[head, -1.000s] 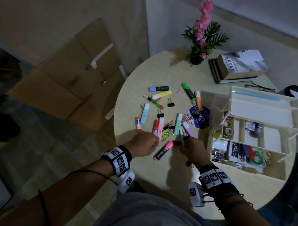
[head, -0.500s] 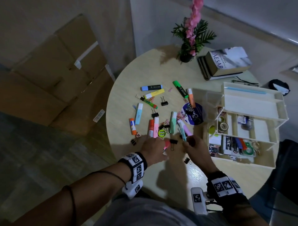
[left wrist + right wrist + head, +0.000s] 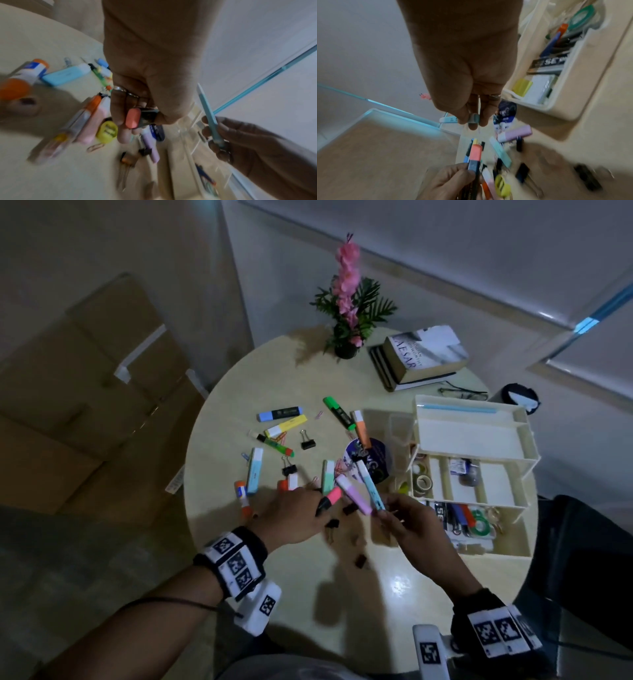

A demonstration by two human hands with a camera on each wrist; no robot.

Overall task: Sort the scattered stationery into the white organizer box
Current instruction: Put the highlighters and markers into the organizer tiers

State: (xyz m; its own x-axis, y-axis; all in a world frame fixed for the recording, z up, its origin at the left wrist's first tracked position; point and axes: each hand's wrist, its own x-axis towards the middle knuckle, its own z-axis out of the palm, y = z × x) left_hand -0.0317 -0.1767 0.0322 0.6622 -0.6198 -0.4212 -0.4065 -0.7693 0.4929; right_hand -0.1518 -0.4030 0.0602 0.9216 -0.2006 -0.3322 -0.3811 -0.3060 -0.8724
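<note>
The left hand has its fingers curled round a pink-capped highlighter with a dark body, lifted a bit off the round table. The right hand is pinching the lower end of a light blue highlighter between thumb and fingertips, so it sticks up and away at a tilt, also off the table. There's a ring on a finger of each hand in the wrist views.

Just under and between the hands: a lilac highlighter, a mint one, and a few black binder clips. Further out the rest of the scatter is spread around: blue highlighter, yellow highlighter, green highlighter, an orange one, a glue stick and some paper clips.

The white organizer box sits open at the right edge of the table, near the right hand. Tape rolls, pens and a green tape dispenser are in its compartments, and its upper tray holds 1 pale blue stick. A potted pink flower and stacked books are at the far side.
</note>
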